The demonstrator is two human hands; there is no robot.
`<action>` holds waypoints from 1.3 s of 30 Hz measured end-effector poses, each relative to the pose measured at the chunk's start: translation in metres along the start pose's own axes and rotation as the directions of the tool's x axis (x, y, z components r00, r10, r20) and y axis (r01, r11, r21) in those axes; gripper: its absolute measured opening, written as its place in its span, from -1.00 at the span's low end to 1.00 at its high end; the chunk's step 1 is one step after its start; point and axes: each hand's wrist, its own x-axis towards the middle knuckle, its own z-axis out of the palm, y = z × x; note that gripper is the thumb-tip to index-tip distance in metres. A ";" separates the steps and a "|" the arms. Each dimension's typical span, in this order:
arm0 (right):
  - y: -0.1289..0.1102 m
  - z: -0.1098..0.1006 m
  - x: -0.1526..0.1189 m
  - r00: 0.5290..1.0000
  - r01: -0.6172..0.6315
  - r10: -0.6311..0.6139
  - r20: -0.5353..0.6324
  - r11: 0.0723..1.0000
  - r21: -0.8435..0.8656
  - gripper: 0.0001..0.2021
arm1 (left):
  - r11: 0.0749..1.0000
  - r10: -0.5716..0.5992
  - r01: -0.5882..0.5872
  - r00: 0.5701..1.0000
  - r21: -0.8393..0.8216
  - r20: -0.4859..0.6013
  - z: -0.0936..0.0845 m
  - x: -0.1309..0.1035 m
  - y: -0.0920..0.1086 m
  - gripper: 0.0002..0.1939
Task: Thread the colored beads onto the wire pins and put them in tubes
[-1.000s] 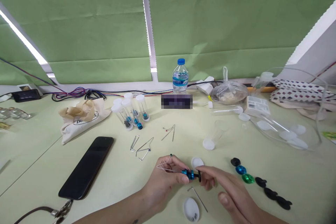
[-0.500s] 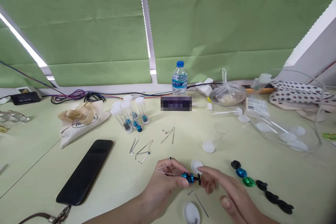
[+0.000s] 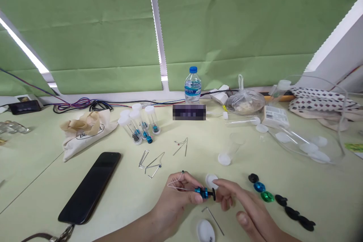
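My left hand (image 3: 178, 196) pinches a small blue metal part (image 3: 200, 192) between thumb and fingers. A black disc (image 3: 213, 194) on a short stem sticks out of its right end. From its left side a thin wire loop (image 3: 175, 186) runs over my fingers, with a dark bead at the top. Beside the disc is my right hand (image 3: 244, 200), index finger stretched out, thumb apart, other fingers curled; whether a fingertip touches the disc I cannot tell. A white cap (image 3: 211, 181) lies just behind. Below are a hex key (image 3: 214, 222) and a white round lid (image 3: 205, 231).
Black, blue and green small pieces (image 3: 267, 196) form a row at right. Clear tubes (image 3: 136, 121) with blue parts stand at back left, near bent metal keys (image 3: 150, 164). A phone (image 3: 90, 187), cloth bag (image 3: 87, 132), water bottle (image 3: 193, 85) and open clear tube (image 3: 232, 149) surround the hands.
The whole view has shifted very slightly. My hands and the blue part keep nearly the same pose.
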 end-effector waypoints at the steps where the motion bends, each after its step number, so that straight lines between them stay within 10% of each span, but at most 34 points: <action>1: 0.000 0.000 0.000 1.000 0.008 -0.008 -0.003 1.000 0.001 -0.57 | 1.000 -0.001 0.001 1.000 0.002 0.000 0.000 0.000 0.000 -0.75; 39: -0.009 0.002 0.008 0.997 -0.027 0.034 -0.075 0.996 0.090 -0.60 | 1.000 0.017 -0.017 1.000 -0.004 -0.014 0.002 0.002 0.000 -0.73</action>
